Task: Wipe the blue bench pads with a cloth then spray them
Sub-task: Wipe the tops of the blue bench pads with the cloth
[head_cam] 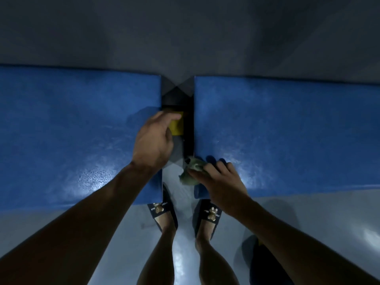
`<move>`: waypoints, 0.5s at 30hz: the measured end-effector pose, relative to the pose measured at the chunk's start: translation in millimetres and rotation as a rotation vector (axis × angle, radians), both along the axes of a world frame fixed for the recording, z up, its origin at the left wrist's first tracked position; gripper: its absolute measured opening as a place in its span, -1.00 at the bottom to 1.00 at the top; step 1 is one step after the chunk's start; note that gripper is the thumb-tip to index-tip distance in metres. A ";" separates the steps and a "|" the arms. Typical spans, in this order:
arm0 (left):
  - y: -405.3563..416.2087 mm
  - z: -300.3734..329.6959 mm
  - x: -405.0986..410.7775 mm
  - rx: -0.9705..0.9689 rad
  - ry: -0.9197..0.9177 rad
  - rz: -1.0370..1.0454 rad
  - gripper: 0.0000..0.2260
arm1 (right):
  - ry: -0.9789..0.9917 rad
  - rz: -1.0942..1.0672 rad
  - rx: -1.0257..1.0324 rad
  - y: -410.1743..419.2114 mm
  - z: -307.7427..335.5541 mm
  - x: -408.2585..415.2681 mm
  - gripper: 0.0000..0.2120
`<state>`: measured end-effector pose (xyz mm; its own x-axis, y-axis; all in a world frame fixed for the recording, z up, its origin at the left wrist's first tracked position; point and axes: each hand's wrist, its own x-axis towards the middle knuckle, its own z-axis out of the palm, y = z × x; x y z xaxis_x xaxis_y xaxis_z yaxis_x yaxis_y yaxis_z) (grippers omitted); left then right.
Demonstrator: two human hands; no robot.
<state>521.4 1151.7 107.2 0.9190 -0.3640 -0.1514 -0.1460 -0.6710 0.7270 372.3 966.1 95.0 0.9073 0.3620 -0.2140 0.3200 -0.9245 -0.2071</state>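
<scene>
Two blue pads fill the middle band of the frame, the left pad (78, 136) and the right pad (287, 132), set apart by a narrow dark gap (188, 124) at the centre. Both have a smooth, slightly pebbled vinyl-like skin with square edges; wet sheen and small droplets show near the lower edge of the left pad.

The cloth (192, 170), a crumpled greenish rag, lies at the lower left corner of the right pad, just below the gap. The right hand (219, 182) grips it, fingers curled over the bunched fabric and fingertips resting on the pad's corner.

The left hand (153, 144) reaches over the right edge of the left pad into the gap, fingers curled round a yellow object (177, 124) with a blocky, flat-sided shape; what it is cannot be told.

At the bottom centre, two bare legs stand in dark slides (162, 212) on a glossy grey floor (329, 219).
</scene>
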 end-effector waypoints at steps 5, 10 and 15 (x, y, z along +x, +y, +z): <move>-1.6 1.8 11.0 0.010 -0.020 -0.023 -0.56 | -0.139 0.092 -0.038 -17.2 -17.2 55.5 -0.49; 4.4 0.2 13.4 -0.033 -0.047 -0.048 -0.67 | -0.297 -0.099 -0.122 -22.3 -29.1 145.1 -0.57; -1.0 -3.5 7.7 0.022 -0.020 -0.003 -0.61 | -0.340 -0.362 -0.208 -42.5 -24.0 197.4 -0.64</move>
